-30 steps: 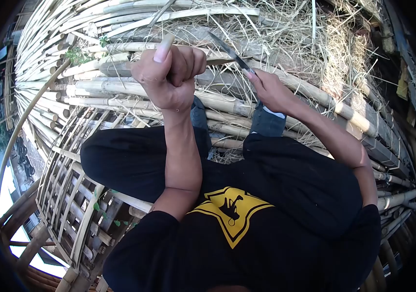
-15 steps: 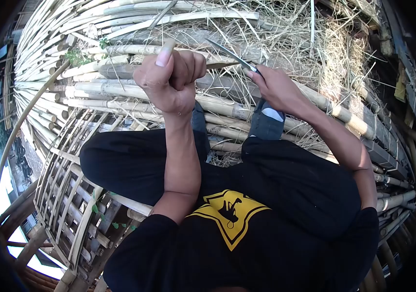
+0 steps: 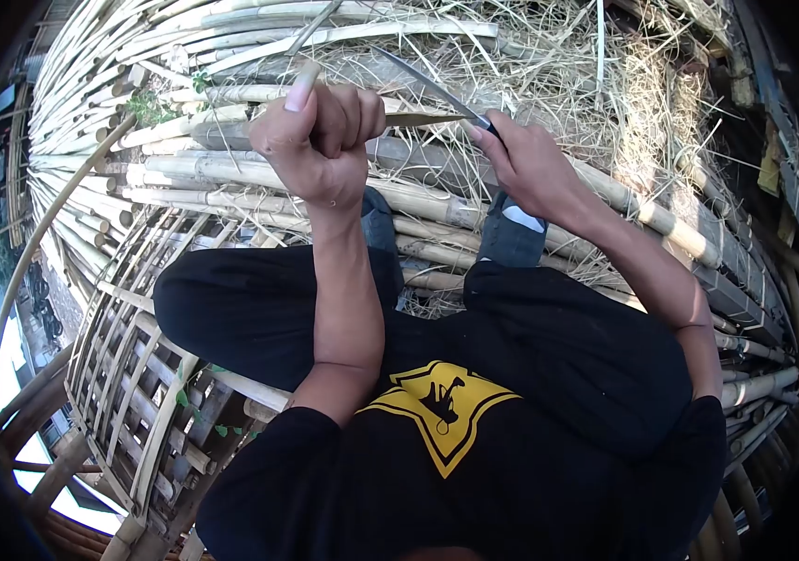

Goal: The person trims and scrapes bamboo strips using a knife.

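Note:
My left hand (image 3: pixel 320 140) is closed in a fist around a thin bamboo strip (image 3: pixel 420 120). One length of the strip runs from the fist toward my other hand, and a pale end seems to stick up beside the thumb. My right hand (image 3: pixel 532 173) grips a knife (image 3: pixel 429 86) by its dark handle, most of which the fingers hide. The blade slants up and to the left. Near the handle, the strip's far end meets the base of the blade by my right thumb; whether the edge is cutting into it I cannot tell.
Bamboo poles (image 3: pixel 306 175) lie under and in front of my feet. Loose shavings (image 3: pixel 549 65) cover the ground ahead. A woven bamboo lattice (image 3: pixel 128 374) stands at left, near a curved pole (image 3: pixel 40 238). My dark shoes (image 3: pixel 512 234) rest among the poles.
My left hand has shifted slightly left and up with the strip, exposing more of it between the hands. The knife tip has swung up and left; my right hand has barely moved.

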Action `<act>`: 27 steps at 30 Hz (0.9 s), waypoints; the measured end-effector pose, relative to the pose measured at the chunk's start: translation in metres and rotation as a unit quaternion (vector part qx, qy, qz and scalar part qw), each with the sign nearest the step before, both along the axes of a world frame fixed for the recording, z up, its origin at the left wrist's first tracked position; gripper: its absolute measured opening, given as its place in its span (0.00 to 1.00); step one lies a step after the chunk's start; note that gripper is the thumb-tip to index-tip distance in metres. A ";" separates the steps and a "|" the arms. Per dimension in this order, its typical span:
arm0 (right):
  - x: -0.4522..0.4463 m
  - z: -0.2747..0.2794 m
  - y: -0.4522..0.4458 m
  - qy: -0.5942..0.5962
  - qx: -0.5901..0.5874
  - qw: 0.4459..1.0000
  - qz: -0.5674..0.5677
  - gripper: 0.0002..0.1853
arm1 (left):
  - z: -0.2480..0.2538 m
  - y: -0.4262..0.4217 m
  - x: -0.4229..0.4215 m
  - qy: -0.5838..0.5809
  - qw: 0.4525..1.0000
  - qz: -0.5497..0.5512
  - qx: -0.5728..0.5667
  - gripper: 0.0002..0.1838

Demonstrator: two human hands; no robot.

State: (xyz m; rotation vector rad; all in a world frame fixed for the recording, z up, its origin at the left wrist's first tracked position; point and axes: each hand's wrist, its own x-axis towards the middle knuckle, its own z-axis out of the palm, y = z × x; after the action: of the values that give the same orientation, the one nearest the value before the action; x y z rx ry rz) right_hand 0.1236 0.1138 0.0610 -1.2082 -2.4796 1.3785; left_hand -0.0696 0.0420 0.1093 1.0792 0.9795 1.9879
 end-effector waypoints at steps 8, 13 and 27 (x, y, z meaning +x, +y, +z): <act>0.011 -0.067 -0.008 -0.081 0.014 0.997 0.001 0.21 | -0.018 0.004 -0.005 0.014 0.986 -0.089 0.139 0.17; -0.010 0.013 0.010 -0.010 0.005 1.000 0.015 0.18 | -0.016 0.003 0.001 0.026 0.987 -0.080 0.138 0.18; 0.030 -0.030 0.028 -0.001 0.031 0.994 -0.104 0.20 | -0.018 0.005 -0.008 0.013 0.987 -0.088 0.130 0.18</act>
State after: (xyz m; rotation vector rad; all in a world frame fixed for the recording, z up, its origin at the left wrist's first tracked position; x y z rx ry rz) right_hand 0.1532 0.1418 0.0308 -1.4071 -2.3020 1.2381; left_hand -0.0775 0.0472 0.0912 1.2873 0.6230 1.9955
